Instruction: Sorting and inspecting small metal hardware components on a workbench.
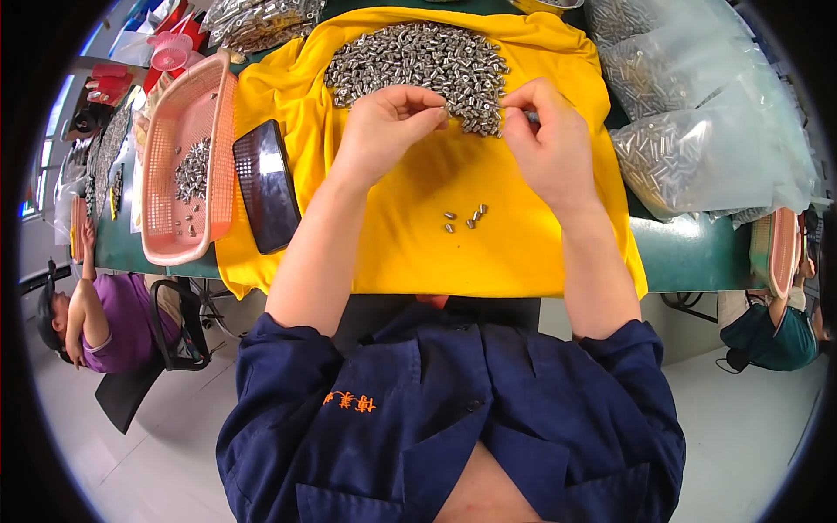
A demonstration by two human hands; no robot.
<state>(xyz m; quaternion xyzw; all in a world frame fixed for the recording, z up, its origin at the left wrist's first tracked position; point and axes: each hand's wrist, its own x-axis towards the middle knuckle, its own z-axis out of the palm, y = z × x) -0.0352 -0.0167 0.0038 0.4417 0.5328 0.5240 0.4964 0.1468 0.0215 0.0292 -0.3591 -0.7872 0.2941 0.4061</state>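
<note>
A heap of small silvery metal cylinders (418, 65) lies on a yellow cloth (392, 253) in front of me. At the heap's near left edge, my left hand (392, 126) is closed in a pinch, a small metal cylinder just showing at its fingertips. My right hand (549, 139) pinches too, at the near right edge of the heap; what sits between its fingertips is too small to make out surely. Several loose metal pieces (472, 223) lie apart on the cloth between my forearms.
A pink plastic basket (161, 174) holding some metal pieces stands at the left, beside a dark phone-like slab (266, 187). Clear bags of metal parts (667, 157) crowd the right side of the green table (689, 261). One person (131, 318) sits far left, another (767, 331) far right.
</note>
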